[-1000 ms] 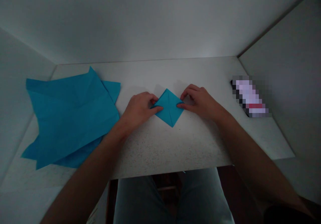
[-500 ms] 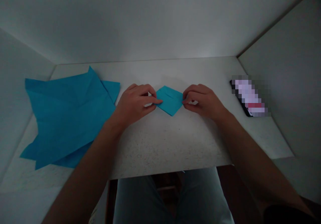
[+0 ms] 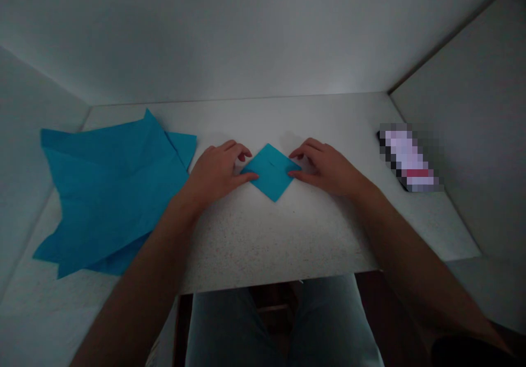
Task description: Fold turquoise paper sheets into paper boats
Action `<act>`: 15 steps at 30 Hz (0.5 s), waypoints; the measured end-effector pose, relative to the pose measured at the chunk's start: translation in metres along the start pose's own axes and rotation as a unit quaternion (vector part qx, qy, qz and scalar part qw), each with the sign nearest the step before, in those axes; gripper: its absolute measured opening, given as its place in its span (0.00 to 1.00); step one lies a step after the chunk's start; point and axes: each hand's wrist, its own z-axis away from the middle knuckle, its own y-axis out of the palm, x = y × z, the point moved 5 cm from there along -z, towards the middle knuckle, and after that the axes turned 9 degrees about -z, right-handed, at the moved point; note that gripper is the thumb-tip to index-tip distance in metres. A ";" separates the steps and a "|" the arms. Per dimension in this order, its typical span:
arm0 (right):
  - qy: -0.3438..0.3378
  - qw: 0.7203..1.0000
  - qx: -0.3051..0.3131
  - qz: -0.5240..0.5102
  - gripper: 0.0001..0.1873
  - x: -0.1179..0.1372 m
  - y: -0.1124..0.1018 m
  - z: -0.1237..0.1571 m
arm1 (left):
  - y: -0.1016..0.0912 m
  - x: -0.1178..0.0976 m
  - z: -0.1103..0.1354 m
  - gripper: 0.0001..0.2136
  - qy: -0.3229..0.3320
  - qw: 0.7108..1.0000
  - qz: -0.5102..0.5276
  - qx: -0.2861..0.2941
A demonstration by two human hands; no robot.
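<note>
Where my knees sit under the bench (image 3: 267, 246), its speckled top carries a small folded blue paper diamond (image 3: 271, 171) lying flat. My left hand (image 3: 216, 171) and right hand (image 3: 329, 167), fingers loosely open, press its side corners, gripping nothing. Farther left lie loose blue sheets (image 3: 110, 191).

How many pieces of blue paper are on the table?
3 visible: a small folded square between the left hand and right hand; a large top sheet on the left of the table; a lower sheet peeking out beneath it. More may be hidden underneath.
</note>
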 end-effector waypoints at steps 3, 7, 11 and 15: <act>0.017 1.000 -0.022 -0.010 0.22 -0.006 0.000 0.000 | 0.001 0.000 0.001 0.22 -0.018 1.000 -0.016 0.011; 0.028 0.998 -0.015 -0.058 0.19 -0.009 0.000 0.000 | 0.003 -0.002 0.002 0.23 -0.002 1.000 0.003 0.026; 0.078 0.989 -0.010 -0.127 0.18 -0.010 0.003 0.000 | 0.004 -0.003 0.001 0.21 0.001 0.998 0.043 0.039; 0.076 0.979 0.023 -0.187 0.12 -0.005 0.005 0.000 | 0.004 -0.006 0.001 0.14 0.036 0.994 0.101 0.033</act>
